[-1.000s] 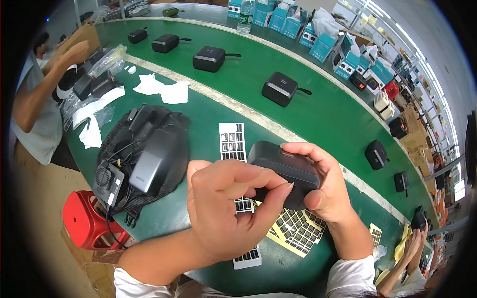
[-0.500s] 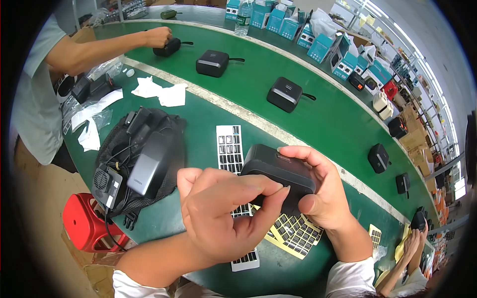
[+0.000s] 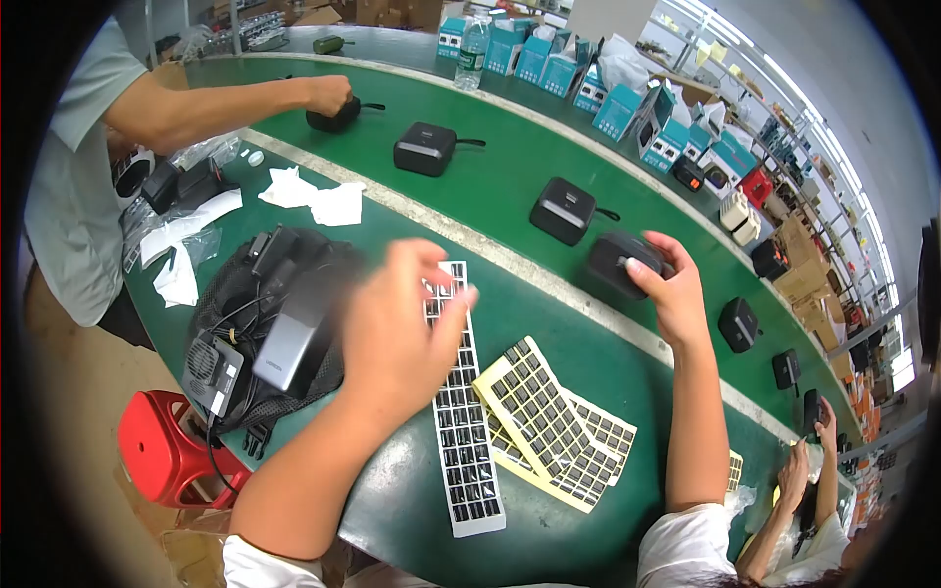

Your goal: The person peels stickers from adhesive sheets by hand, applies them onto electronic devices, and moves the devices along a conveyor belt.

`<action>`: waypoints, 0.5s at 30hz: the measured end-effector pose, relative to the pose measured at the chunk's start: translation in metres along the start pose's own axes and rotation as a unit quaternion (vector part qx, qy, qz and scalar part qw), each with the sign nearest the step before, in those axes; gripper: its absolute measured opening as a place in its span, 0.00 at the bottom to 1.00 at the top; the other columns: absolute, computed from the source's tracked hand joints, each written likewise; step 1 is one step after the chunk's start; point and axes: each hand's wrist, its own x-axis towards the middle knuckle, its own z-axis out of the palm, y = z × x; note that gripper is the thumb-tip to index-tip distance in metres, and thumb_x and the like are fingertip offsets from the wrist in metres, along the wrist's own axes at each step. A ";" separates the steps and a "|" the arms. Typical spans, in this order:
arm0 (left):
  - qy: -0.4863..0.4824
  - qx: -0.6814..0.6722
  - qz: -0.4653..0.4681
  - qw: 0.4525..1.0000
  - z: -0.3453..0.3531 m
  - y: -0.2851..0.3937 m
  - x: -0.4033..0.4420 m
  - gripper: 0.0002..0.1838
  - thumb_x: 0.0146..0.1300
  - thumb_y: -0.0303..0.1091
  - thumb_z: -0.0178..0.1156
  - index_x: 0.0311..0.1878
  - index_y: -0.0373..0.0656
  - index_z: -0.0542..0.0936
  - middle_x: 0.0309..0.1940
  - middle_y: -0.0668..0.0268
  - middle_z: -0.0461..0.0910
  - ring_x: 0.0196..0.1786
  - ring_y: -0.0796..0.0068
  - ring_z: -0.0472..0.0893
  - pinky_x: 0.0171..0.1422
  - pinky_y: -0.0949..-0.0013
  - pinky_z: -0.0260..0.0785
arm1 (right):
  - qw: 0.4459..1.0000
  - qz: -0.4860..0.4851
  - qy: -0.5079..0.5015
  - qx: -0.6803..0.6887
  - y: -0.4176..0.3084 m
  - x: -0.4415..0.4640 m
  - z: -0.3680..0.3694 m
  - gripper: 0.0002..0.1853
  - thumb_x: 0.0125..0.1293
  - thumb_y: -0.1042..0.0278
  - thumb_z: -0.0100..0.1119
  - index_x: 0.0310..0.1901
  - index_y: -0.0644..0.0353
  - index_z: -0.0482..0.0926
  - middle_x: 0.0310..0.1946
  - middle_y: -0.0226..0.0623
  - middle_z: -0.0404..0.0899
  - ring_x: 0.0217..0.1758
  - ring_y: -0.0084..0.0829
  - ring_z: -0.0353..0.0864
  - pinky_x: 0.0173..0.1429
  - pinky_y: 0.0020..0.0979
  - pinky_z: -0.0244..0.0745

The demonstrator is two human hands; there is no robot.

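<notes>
My right hand [image 3: 665,279] grips a black box-shaped device [image 3: 618,263] with rounded edges, held over the pale rail at the near edge of the green belt. The thumb lies on its face, and the fingers wrap behind it. My left hand [image 3: 407,328] is empty and smeared by motion, its thumb and fingers apart, over the upper part of a white sheet of dark rectangular stickers [image 3: 466,431]. To the right of that sheet, yellow sticker sheets [image 3: 549,426] overlap on the green table.
Similar black devices with straps stand on the green belt [image 3: 490,186]. A black mesh bag [image 3: 333,265] with a grey power bank [image 3: 294,343] lies left, above a red stool [image 3: 162,446]. Another person's hand [image 3: 328,95] touches a device; a co-worker's hands [image 3: 799,470] are at right.
My right hand has carried the device up and away toward the belt. My left hand has let go of its pinch at the device and moved left, uncovering the sticker sheets.
</notes>
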 end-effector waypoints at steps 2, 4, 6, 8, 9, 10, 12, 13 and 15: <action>-0.105 0.019 -0.027 0.994 0.012 0.000 -0.010 0.25 0.67 0.44 0.70 0.58 0.39 0.73 0.41 0.59 0.84 0.42 0.57 0.85 0.47 0.55 0.77 | 0.991 -0.011 0.087 -0.105 0.051 0.027 -0.037 0.38 0.55 0.62 0.84 0.63 0.67 0.75 0.52 0.36 0.79 0.53 0.27 0.78 0.63 0.30 0.74; -0.130 0.016 -0.029 0.991 0.024 0.002 -0.018 0.26 0.67 0.45 0.70 0.58 0.39 0.72 0.40 0.59 0.84 0.42 0.56 0.86 0.47 0.55 0.77 | 0.982 -0.004 0.132 -0.138 0.070 0.028 -0.058 0.42 0.51 0.65 0.86 0.66 0.67 0.74 0.55 0.42 0.80 0.56 0.35 0.80 0.66 0.34 0.74; -0.170 -0.030 -0.017 0.985 0.035 0.001 -0.023 0.25 0.67 0.41 0.70 0.59 0.38 0.72 0.37 0.59 0.85 0.40 0.55 0.86 0.46 0.55 0.78 | 0.950 -0.034 0.113 -0.289 0.064 0.026 -0.074 0.43 0.50 0.65 0.86 0.67 0.66 0.74 0.57 0.45 0.80 0.59 0.40 0.80 0.68 0.37 0.74; -0.195 -0.061 -0.040 0.978 0.038 -0.003 -0.020 0.24 0.67 0.38 0.70 0.59 0.37 0.72 0.37 0.59 0.85 0.38 0.55 0.86 0.46 0.55 0.78 | 0.771 -0.103 0.128 -0.616 0.049 0.013 -0.066 0.45 0.48 0.66 0.84 0.69 0.64 0.73 0.64 0.51 0.78 0.65 0.51 0.80 0.72 0.44 0.73; -0.224 -0.090 -0.061 0.969 0.039 -0.006 -0.019 0.24 0.67 0.35 0.70 0.59 0.36 0.72 0.37 0.58 0.86 0.37 0.55 0.87 0.45 0.55 0.78 | 0.790 -0.136 0.085 -0.592 0.029 0.005 -0.046 0.45 0.49 0.66 0.84 0.70 0.63 0.72 0.64 0.51 0.77 0.65 0.49 0.80 0.71 0.42 0.74; -0.219 -0.104 -0.050 0.969 0.040 -0.008 -0.018 0.19 0.67 0.30 0.69 0.56 0.35 0.75 0.36 0.57 0.87 0.35 0.60 0.87 0.44 0.59 0.79 | 0.807 -0.166 0.042 -0.566 0.008 -0.005 -0.024 0.45 0.51 0.65 0.83 0.71 0.63 0.72 0.64 0.51 0.77 0.64 0.47 0.80 0.71 0.41 0.74; -0.227 -0.128 -0.071 0.963 0.040 -0.009 -0.016 0.18 0.67 0.30 0.68 0.55 0.35 0.76 0.36 0.58 0.87 0.35 0.63 0.87 0.44 0.61 0.79 | 0.912 -0.060 -0.204 -0.351 -0.031 -0.032 0.024 0.47 0.56 0.67 0.81 0.76 0.61 0.65 0.65 0.47 0.77 0.66 0.38 0.78 0.71 0.37 0.74; -0.232 -0.153 -0.095 0.956 0.040 -0.009 -0.015 0.16 0.67 0.29 0.68 0.54 0.35 0.77 0.37 0.59 0.87 0.36 0.66 0.88 0.44 0.63 0.79 | 0.929 -0.013 -0.327 -0.174 -0.016 -0.041 0.037 0.49 0.58 0.71 0.80 0.78 0.59 0.61 0.66 0.45 0.77 0.67 0.35 0.78 0.71 0.39 0.74; -0.237 -0.143 -0.101 0.956 0.035 -0.004 -0.013 0.12 0.68 0.30 0.67 0.51 0.35 0.79 0.37 0.60 0.87 0.36 0.70 0.87 0.44 0.66 0.80 | 0.905 0.021 -0.425 0.013 -0.018 -0.060 0.070 0.52 0.59 0.84 0.75 0.81 0.57 0.53 0.65 0.45 0.78 0.66 0.30 0.79 0.70 0.33 0.76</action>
